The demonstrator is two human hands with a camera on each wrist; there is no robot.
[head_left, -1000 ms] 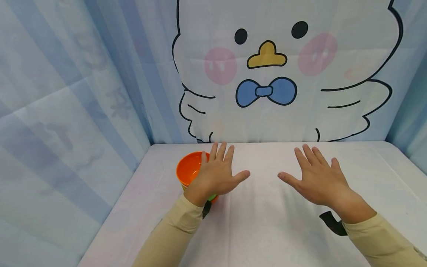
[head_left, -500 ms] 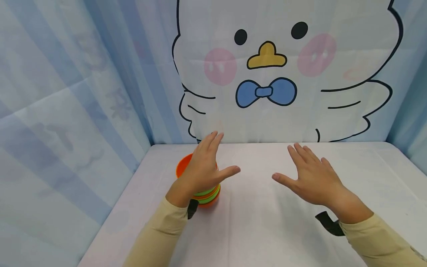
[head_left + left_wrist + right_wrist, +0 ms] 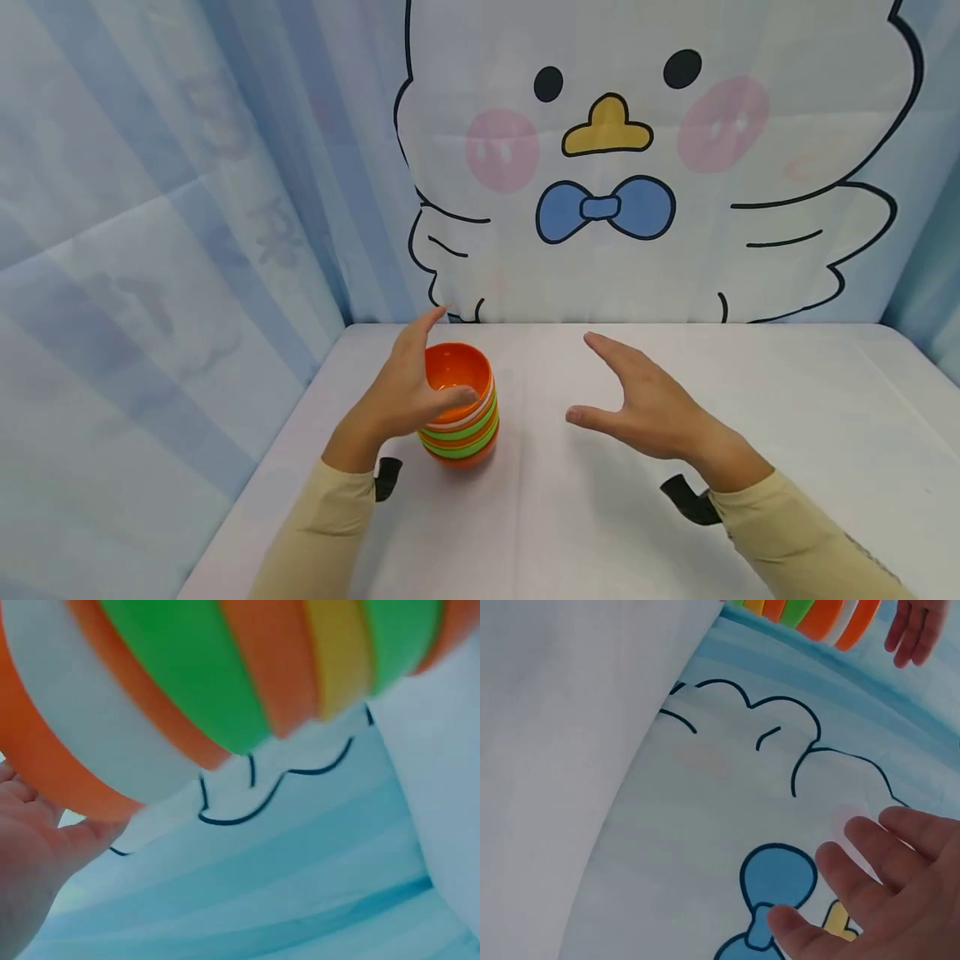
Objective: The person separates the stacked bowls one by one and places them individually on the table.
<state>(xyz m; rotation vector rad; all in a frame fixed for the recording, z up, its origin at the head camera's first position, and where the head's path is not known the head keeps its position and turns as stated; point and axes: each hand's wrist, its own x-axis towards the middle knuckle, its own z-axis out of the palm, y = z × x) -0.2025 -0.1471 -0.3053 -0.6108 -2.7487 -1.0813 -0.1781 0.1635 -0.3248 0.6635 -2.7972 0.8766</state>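
Bowls (image 3: pixel 467 423): banded, rim downward: orange, white, orange, green, orange, yellow, green, orange.
Table (image 3: pixel 558 525), under bowls: white.
Backdrop (image 3: pixel 375 167), behind bowls: blue-striped; white bird (image 3: pixel 622 279), black-outlined; pink cheeks (image 3: pixel 502 150), yellow beak (image 3: pixel 607 135), blue bow (image 3: pixel 606 208).
Curtain (image 3: pixel 150 283), left of bowls: blue-and-white stripes.
Sleeves (image 3: pixel 318 517), nearer than bowls: beige.

Stands mouth-up on the bench (image 3: pixel 555 500) as a nested stack of orange, white, green and yellow bowls (image 3: pixel 474 427).
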